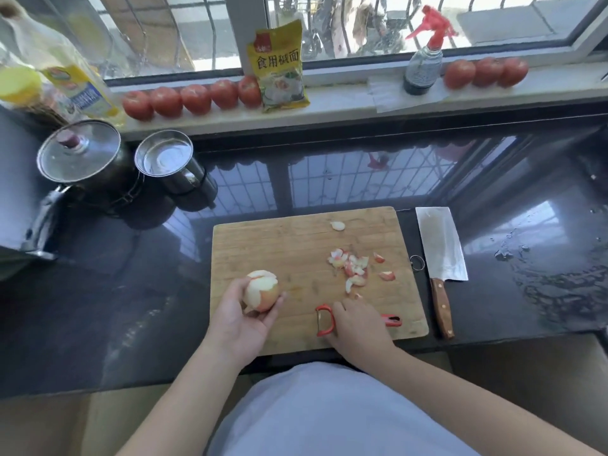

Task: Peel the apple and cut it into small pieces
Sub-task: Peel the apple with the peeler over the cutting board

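**Half-peeled apple in your left hand, peeler in your right**

Your left hand (pixel 245 319) cups a round, partly peeled apple (pixel 261 290), its fingers curled around it from below; the fruit sits above the near-left corner of the rectangular wooden cutting board (pixel 279 245); pale flesh shows on top, red skin remains lower down. Your right hand (pixel 357 319) rests on the board's near edge, fingers wrapped around a red-handled Y-shaped peeler (pixel 324 320); its blade end points left, toward the apple, and its handle tip pokes out to the right of the hand. A scatter of red-and-white apple peelings (pixel 353 266) lies on the board just beyond your right hand. A steel cleaver with a brown wooden handle (pixel 441 248) lies on the dark glossy countertop (pixel 131 291), just beside the board's right edge, handle toward you. A row of red tomatoes (pixel 194 98) lines the windowsill.
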A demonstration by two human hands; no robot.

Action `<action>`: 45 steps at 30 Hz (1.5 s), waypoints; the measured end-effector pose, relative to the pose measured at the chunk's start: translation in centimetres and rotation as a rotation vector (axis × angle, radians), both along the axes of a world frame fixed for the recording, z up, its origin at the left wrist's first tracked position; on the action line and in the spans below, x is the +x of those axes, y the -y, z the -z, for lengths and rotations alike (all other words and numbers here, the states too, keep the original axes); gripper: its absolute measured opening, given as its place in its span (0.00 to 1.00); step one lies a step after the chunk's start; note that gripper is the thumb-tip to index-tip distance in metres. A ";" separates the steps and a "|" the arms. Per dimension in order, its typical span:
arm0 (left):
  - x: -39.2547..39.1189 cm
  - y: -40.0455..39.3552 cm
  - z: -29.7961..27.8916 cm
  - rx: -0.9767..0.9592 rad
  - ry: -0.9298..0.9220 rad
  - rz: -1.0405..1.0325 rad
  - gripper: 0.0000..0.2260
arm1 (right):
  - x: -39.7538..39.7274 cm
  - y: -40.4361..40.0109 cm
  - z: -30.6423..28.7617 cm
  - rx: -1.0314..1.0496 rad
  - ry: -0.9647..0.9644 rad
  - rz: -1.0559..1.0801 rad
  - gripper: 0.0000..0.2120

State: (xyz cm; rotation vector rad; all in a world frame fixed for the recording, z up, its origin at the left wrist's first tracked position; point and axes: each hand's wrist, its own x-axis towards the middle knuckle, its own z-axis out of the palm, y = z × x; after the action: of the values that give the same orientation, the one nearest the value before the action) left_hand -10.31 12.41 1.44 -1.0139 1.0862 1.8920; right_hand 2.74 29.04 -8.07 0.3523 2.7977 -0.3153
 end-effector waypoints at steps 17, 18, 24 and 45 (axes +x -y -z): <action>-0.3 0.5 -0.7 0.069 -0.024 0.127 0.19 | -1.9 -4.7 -2.4 0.126 -0.041 0.079 0.12; -0.3 0.3 -0.7 0.083 -0.027 0.125 0.19 | -2.2 -5.7 -2.8 0.119 -0.073 0.108 0.13; -0.2 -1.7 -0.7 0.039 -0.021 0.127 0.17 | -4.3 -5.2 -6.6 0.120 -0.454 0.000 0.03; -0.1 -3.8 -1.0 0.097 0.001 0.247 0.16 | -3.0 -9.3 -4.9 0.330 -0.197 0.097 0.09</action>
State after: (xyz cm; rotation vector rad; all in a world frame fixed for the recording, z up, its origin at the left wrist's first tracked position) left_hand -10.42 16.22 2.45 -0.7880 1.0569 1.7260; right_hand -0.28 38.31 -3.18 0.5597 3.0331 0.1015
